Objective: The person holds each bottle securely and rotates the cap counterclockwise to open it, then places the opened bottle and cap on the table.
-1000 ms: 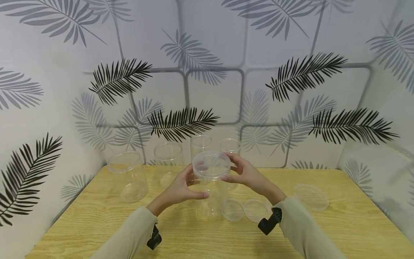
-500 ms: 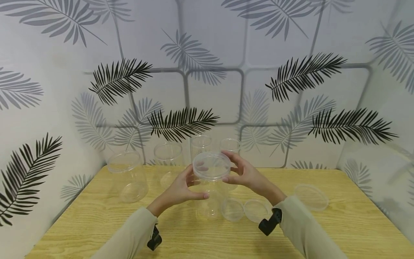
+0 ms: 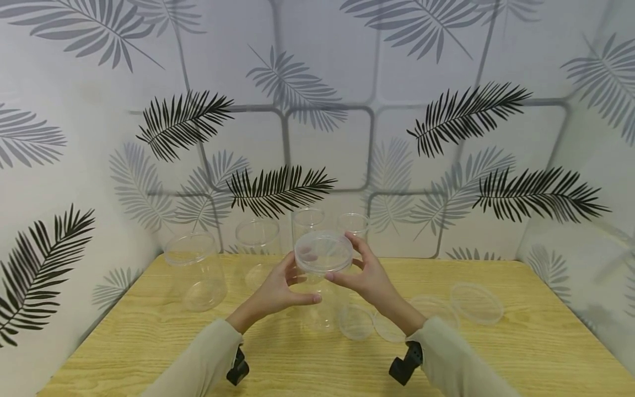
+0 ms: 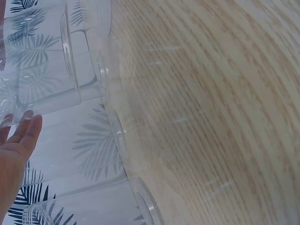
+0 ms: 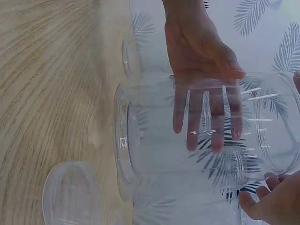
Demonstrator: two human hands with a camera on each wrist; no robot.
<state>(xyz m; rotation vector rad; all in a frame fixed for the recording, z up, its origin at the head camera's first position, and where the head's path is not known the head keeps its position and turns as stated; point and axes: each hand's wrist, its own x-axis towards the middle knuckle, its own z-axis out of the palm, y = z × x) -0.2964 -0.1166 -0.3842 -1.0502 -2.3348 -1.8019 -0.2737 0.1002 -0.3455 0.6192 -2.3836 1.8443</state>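
Upright at the middle of the table stands a clear plastic jar point(image 3: 319, 314), with a round clear lid point(image 3: 323, 252) over its mouth. My left hand point(image 3: 278, 291) holds the jar's side, thumb in front and fingers behind; in the right wrist view the left hand's fingers point(image 5: 192, 117) show through the wall. My right hand point(image 3: 368, 278) grips the lid's rim from the right, thumb at the front edge and fingers at the far side. At the right wrist view's edge, the right hand point(image 5: 276, 199) lies by the jar's top end. Whether the lid is fully seated I cannot tell.
Behind stand other clear open jars: two larger ones point(image 3: 195, 275) point(image 3: 258, 248) at left, two narrower ones point(image 3: 308, 220) point(image 3: 353, 222) at the back. Loose clear lids point(image 3: 356, 322) point(image 3: 477, 303) lie on the wooden table point(image 3: 278, 364), some partly under my right forearm. A patterned wall closes the back.
My right hand has turned about the lid's rim, its thumb sliding left to the front edge. The right forearm has shifted left, uncovering another lid. My left hand stays on the jar.
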